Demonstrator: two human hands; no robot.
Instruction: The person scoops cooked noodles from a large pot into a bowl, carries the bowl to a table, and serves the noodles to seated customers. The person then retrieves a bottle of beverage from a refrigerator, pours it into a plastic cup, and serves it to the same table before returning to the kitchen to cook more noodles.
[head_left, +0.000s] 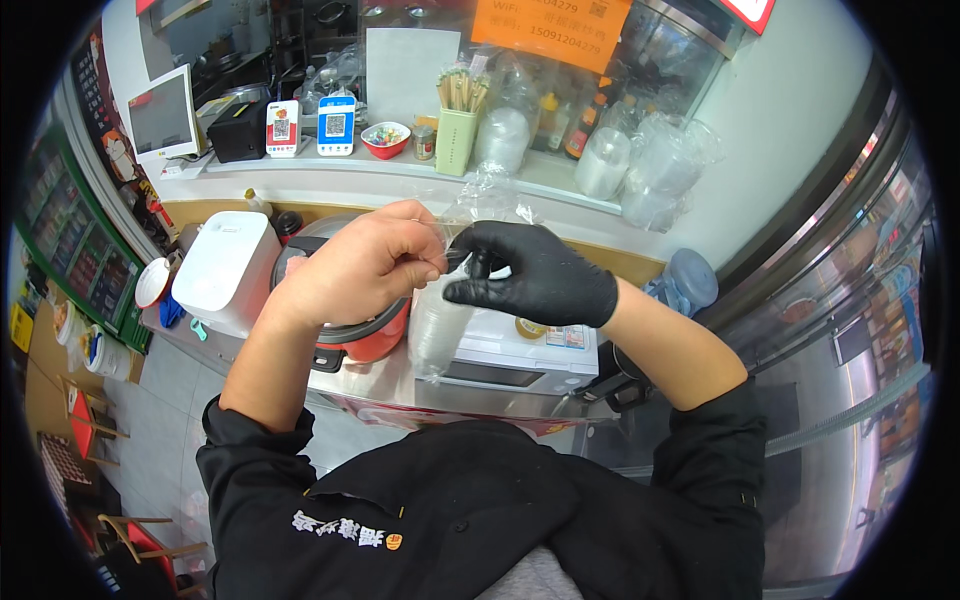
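My left hand (367, 262) is bare, its thumb and forefinger pinched together on thin clear plastic film. Close against it, my right hand (536, 274) wears a black glove, and its curled fingers grip the same film. The film seems to belong to a clear plastic sleeve (491, 199), whose crumpled part shows behind the hands. Below the fingers hangs or stands a long stack of clear plastic containers or lids (439, 330); I cannot tell what bears its weight. The pinched edge itself is mostly hidden by my fingers.
Behind the stack are a red electric cooker (375, 337) and a white microwave oven (499, 364) with a tape roll (531, 328) on top. A white lidded appliance (225, 270) stands left. The ledge (405, 169) holds a chopstick holder (455, 142) and bagged plastic containers (604, 161).
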